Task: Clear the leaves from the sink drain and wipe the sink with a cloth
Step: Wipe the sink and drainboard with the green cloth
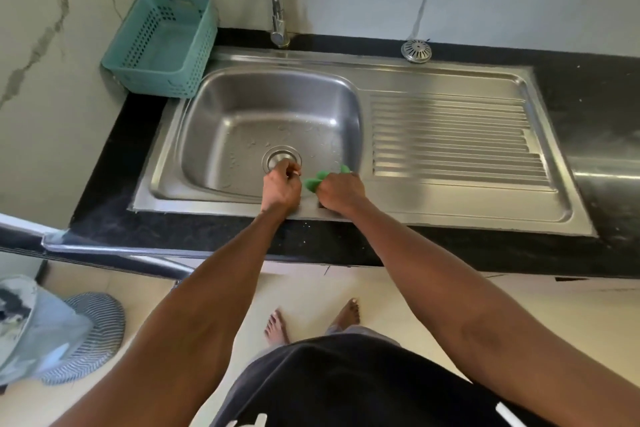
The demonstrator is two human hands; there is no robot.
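I have both hands over the near part of the sink basin. The left hand is curled at the near edge of the drain, fingertips pinched together on something small; I cannot tell what it is. The right hand is closed around a bunch of green leaves, which stick out of the fist just right of the drain, near the basin's front right corner. The visible part of the drain shows bare metal, so I judge the leaf clearing to be nearly complete, with at most a last fragment under the left fingertips. Water droplets lie scattered across the basin floor around the drain. Wiping has not begun: no cloth is visible in either hand, in the sink or on the table. A loose strainer cap sits at the back edge of the table, behind the draining board. Remaining steps: dispose of the leaves, find a cloth, wipe the basin.
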